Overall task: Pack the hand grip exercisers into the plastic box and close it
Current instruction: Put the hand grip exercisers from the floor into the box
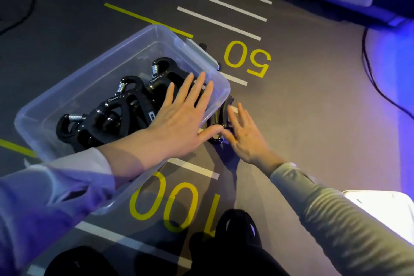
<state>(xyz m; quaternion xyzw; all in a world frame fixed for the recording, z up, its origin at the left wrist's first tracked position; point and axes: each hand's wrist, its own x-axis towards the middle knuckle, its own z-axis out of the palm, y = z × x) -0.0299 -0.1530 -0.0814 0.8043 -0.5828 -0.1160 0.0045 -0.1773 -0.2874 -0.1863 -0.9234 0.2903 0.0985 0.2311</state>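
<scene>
The left hand (179, 119) is reaching flat, fingers released, over the clear plastic box (67, 96) holding several black exercisers (125, 105). The right hand (244, 139), fingers spread, is touching one last exerciser (220, 114) lying on the floor (313, 96) just right of the box.

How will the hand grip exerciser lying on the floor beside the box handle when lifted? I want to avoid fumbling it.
The exerciser on the floor looks rigid: curved black handles joined by a metal spring, so probably no flopping. Its uneven shape makes rolling unlikely. The glossy handles may be somewhat slippery; the right hand should probably wrap one handle.
</scene>
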